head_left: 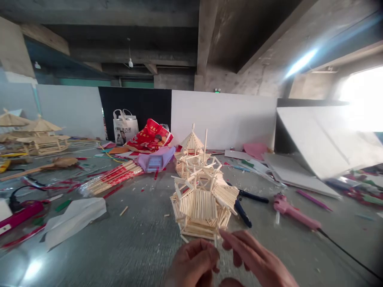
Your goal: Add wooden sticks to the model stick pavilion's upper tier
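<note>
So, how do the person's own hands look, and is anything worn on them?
Both are bare: the left hand and the right hand show no gloves, rings or markings. The nails are short and unpainted. No sleeve, watch or bracelet shows in the picture, though the wrists are mostly cut off by the bottom edge.

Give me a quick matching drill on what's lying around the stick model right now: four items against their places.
Things:
1. pink glue gun
2. bundle of sticks
3. white paper bag
4. stick model

Places:
A. against the far black panel
B. right of the model, cord trailing off right
C. just beyond both hands
D. left of the model, in red-printed wrapping

Pairs: 1-B, 2-D, 3-A, 4-C. The left hand and right hand meet below the model, pinching a small stick.
</note>
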Action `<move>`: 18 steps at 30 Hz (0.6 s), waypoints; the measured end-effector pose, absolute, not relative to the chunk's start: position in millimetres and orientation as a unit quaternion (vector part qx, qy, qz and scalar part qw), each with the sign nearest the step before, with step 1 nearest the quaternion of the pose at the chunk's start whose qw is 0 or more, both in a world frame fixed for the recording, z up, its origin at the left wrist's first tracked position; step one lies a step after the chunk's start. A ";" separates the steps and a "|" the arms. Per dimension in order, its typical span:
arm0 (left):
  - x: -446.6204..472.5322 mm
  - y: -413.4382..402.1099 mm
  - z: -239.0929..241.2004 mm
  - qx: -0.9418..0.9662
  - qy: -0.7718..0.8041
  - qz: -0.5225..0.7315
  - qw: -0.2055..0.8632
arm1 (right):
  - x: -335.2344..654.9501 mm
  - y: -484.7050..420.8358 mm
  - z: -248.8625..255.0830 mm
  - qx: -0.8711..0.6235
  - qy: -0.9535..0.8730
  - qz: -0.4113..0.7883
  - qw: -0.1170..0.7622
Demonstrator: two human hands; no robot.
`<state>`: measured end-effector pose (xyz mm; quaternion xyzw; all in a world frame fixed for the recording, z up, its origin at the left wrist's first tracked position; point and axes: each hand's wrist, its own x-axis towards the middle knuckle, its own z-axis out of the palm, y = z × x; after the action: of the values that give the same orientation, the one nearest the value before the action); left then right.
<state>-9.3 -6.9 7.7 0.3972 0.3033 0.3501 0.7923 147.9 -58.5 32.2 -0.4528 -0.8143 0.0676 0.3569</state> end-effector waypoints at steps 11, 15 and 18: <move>14.8 -7.2 11.5 0.289 0.228 0.410 0.835 | 165.7 -44.1 78.8 -0.468 -0.835 -0.091 0.276; 14.8 -0.8 4.5 0.287 0.246 0.410 0.830 | 170.3 -26.9 86.9 -0.498 -0.828 -0.131 0.223; 19.0 6.6 0.9 0.262 0.256 0.428 0.826 | 166.6 -18.1 89.2 -0.496 -0.833 -0.124 0.212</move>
<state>19.0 6.6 0.9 0.2619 0.2559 0.4279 0.8263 166.6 -18.1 89.2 -0.4964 -0.8328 -0.1236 0.2116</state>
